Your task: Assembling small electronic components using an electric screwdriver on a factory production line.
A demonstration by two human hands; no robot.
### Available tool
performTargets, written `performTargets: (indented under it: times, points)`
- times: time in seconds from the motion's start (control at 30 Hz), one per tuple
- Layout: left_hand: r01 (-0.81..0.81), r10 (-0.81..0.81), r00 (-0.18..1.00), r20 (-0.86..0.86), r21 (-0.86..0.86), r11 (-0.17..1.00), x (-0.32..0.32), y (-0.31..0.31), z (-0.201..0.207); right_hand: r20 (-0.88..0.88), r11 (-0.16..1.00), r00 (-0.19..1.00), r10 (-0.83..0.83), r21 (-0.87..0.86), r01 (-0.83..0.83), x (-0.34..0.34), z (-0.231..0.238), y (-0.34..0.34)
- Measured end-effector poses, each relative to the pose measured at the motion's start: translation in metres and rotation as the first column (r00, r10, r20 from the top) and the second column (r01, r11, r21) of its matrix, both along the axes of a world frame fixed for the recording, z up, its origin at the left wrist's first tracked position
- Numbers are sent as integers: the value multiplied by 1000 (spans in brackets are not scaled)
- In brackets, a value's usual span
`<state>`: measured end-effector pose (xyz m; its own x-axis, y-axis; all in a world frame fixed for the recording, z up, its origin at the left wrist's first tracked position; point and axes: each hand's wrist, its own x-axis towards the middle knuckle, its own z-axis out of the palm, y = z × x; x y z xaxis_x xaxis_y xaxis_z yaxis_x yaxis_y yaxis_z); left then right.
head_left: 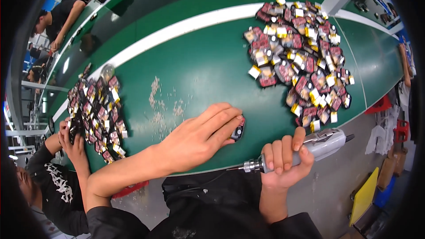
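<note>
Here, curled hands [195,140] [284,161] on device [239,132], screwdriver [326,145].

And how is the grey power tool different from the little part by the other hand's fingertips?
The grey power tool is long, while the little part is much smaller. The tool is mostly pale grey with a metal nose; the part shows black and red. The tool is gripped in the right hand, while the part seems to rest on the green table under the left hand. Both have a hand on them.
</note>
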<state>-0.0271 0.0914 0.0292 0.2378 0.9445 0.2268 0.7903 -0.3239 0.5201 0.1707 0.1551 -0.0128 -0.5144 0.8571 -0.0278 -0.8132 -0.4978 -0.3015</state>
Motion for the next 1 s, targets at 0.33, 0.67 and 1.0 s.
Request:
performTargets:
  times: [0.33, 0.67, 1.0]
  points:
    - [-87, 85, 996, 42, 69, 994, 7, -12, -15, 87, 997, 993, 75, 26, -77, -3, 2, -42]
    - [-3, 111, 950, -292, 347, 938, 14, -16, -30, 278, 995, 955, 100, -31, -96, -16, 10, -60]
    - [98, 24, 953, -301, 382, 919, 28, -24, -29, 360, 996, 929, 90, -8, -93, -19, 5, -63]
